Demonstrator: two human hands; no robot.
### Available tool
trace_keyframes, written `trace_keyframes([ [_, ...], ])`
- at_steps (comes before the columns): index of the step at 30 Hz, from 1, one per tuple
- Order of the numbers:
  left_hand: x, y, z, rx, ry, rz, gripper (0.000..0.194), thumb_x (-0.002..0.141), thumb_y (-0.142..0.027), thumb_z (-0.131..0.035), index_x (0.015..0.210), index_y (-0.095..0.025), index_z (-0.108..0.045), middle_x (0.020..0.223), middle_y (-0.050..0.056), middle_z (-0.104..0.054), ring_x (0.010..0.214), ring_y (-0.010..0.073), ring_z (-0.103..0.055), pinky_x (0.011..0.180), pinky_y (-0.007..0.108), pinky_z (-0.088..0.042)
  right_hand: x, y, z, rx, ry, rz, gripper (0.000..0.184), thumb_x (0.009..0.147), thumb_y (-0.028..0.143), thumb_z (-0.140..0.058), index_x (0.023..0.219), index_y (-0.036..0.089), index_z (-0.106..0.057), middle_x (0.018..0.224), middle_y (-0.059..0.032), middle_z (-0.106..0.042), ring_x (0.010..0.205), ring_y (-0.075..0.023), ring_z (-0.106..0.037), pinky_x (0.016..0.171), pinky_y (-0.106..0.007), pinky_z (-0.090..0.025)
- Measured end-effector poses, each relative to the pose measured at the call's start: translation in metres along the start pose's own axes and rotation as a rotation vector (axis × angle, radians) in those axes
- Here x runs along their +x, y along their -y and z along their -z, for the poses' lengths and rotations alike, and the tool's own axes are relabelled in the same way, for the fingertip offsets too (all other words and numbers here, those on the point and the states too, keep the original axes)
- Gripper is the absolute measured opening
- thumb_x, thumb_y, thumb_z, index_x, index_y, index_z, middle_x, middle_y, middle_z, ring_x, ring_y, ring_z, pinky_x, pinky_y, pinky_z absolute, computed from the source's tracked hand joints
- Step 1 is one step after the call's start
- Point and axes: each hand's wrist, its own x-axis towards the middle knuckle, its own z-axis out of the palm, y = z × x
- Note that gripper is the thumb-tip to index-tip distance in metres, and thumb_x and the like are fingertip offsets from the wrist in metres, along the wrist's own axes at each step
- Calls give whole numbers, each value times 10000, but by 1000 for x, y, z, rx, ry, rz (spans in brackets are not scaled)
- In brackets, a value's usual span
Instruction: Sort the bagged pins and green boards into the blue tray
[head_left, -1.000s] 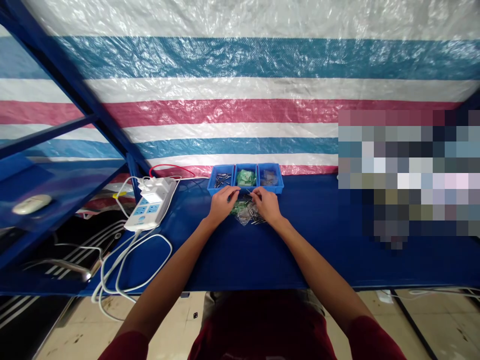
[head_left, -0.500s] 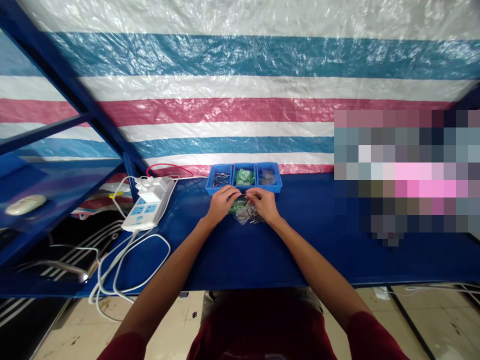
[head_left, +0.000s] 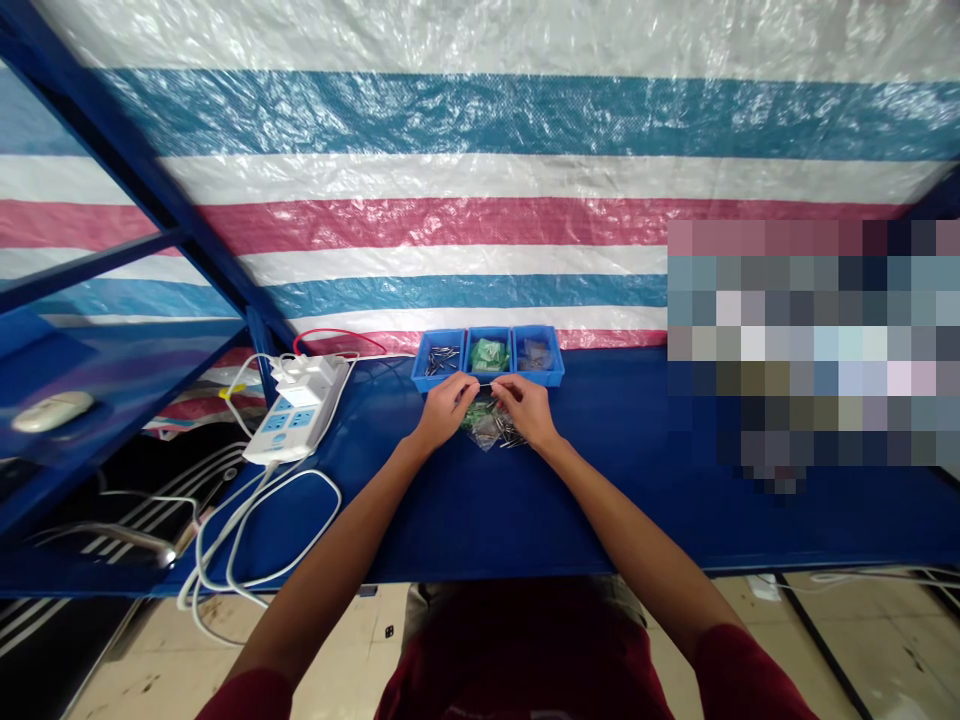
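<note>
A thin metal pin [head_left: 486,384] spans the small gap between my hands, just in front of the blue bins. My left hand [head_left: 444,410] pinches its left end, and my right hand [head_left: 531,408] is closed on the right end. Below the fingers lies a mixed pile: clear plastic packets [head_left: 486,430], green packets [head_left: 474,412] and loose metal pins [head_left: 511,432], partly covered by my right hand. Behind stand three joined bins: the left bin [head_left: 427,380] has metal pins, the middle one green packets [head_left: 490,354], the right one clear packets [head_left: 535,354].
A white power strip [head_left: 289,430] with plugged-in adapters and looped white cables [head_left: 247,540] lies at the left of the blue table [head_left: 495,530]. A striped plastic sheet [head_left: 465,220] hangs behind. Blue frame bars [head_left: 202,250] rise at left. A pixelated block hides the right side.
My right hand has moved slightly left, closer to my left hand, and the pin now lies level between both sets of fingers. The pile and bins look unchanged.
</note>
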Motion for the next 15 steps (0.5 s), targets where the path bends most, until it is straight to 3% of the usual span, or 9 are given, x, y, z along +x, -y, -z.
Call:
trace_keyframes([
  [7, 1, -10, 6, -129, 43, 126, 387, 964, -339, -373, 630, -179, -487, 612, -11, -511, 594, 118, -498, 654, 247, -402, -2, 4, 1, -136, 51, 119, 308, 905, 453, -487, 884, 196, -656, 861, -53, -674, 671, -159, -598, 637, -272, -472],
  [12, 1, -11, 3, -249, 4, 216, 445, 949, -395, -407, 569, -179, -491, 531, -19, -500, 527, 112, -491, 607, 248, -414, -3, 7, 2, -201, 88, 151, 362, 935, 462, -426, 775, 198, -615, 734, -32, -610, 650, -153, -550, 628, -260, -427],
  [15, 0, -6, -4, -345, -54, 258, 376, 907, -439, -490, 666, -169, -592, 610, -4, -590, 568, 120, -542, 600, 243, -452, -3, 10, 3, -212, 98, 149, 395, 950, 458, -391, 723, 195, -579, 659, -13, -572, 637, -146, -530, 626, -252, -395],
])
